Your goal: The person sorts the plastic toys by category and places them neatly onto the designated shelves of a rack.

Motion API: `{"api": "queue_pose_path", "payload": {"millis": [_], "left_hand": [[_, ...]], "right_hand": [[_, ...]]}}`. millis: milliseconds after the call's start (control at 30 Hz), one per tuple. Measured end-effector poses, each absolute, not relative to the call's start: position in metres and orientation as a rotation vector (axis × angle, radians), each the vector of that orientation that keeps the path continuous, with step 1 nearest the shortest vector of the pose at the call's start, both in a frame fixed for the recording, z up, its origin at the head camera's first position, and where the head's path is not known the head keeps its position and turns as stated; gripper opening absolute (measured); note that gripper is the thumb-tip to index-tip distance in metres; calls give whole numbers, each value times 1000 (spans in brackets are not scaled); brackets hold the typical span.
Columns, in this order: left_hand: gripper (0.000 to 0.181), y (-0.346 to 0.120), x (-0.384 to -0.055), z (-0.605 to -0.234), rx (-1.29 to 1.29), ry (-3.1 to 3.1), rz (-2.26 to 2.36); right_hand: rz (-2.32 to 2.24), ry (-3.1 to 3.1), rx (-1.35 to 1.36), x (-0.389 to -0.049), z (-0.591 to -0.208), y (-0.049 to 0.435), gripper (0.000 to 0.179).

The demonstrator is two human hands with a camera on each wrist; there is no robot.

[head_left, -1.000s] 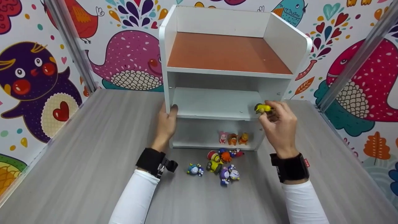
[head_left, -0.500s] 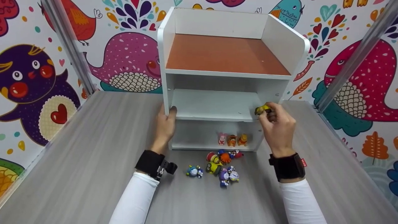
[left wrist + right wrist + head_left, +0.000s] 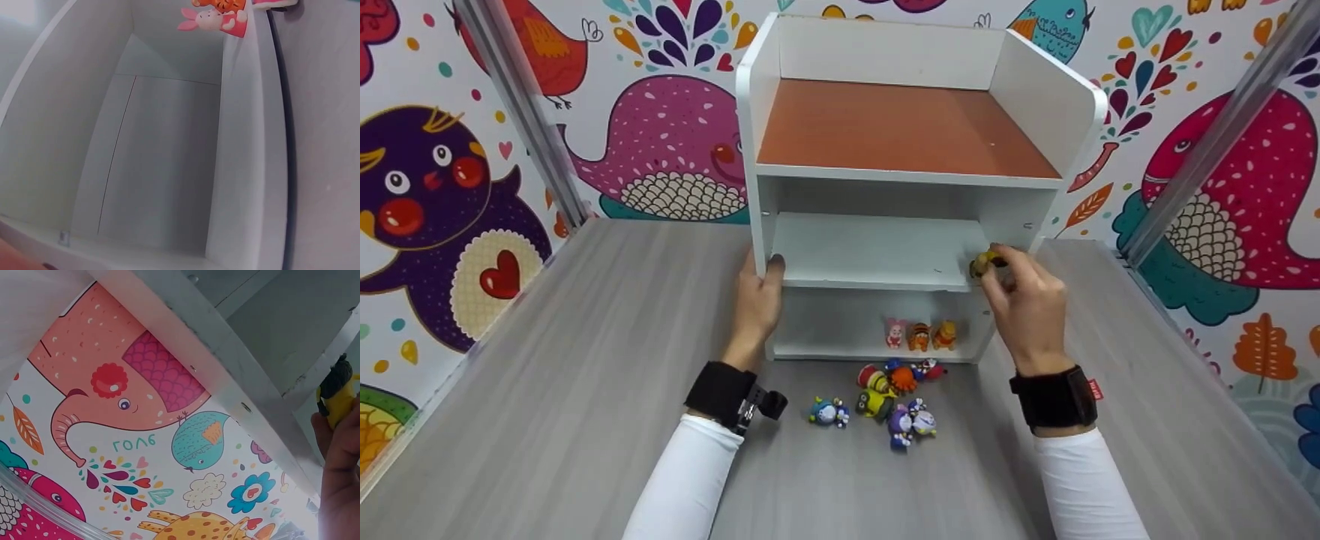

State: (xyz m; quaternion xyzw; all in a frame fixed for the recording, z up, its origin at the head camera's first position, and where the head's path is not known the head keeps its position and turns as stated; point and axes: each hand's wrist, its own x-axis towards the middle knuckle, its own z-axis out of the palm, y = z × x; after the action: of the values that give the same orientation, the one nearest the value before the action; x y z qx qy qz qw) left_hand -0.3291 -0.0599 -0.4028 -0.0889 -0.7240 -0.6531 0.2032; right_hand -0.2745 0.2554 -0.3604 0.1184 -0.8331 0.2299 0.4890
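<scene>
My left hand (image 3: 756,311) grips the left side panel of a white shelf unit (image 3: 877,251), thumb on its front edge. With fingertips and thumb, my right hand (image 3: 1030,311) pinches a small yellow and black toy figure (image 3: 982,262) at the right end of the middle shelf. In the right wrist view the black top of this figure (image 3: 339,377) overlaps the shelf's front edge. On the bottom shelf, toward the right, stand a pink piglet figure (image 3: 895,334), an orange striped tiger figure (image 3: 919,337) and a yellow-orange bear figure (image 3: 945,335).
On the grey tabletop (image 3: 825,487) before the unit lie several toy figures, among them a yellow-green one (image 3: 874,403), a purple one (image 3: 901,424) and a blue one (image 3: 825,411) apart to the left. An orange-brown top shelf (image 3: 900,127) lies above.
My right hand has moved slightly left and inward with the yellow and black figure, which now overlaps the middle shelf's right end more. The left hand keeps its grip on the side panel.
</scene>
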Motion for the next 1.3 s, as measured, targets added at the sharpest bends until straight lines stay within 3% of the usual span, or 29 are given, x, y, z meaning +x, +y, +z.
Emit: {"api": "queue_pose_path", "payload": {"millis": [1300], "left_hand": [[50, -60, -329, -402, -221, -2009, -1847]], "right_hand": [[557, -2101, 292, -279, -365, 250, 26]]}}
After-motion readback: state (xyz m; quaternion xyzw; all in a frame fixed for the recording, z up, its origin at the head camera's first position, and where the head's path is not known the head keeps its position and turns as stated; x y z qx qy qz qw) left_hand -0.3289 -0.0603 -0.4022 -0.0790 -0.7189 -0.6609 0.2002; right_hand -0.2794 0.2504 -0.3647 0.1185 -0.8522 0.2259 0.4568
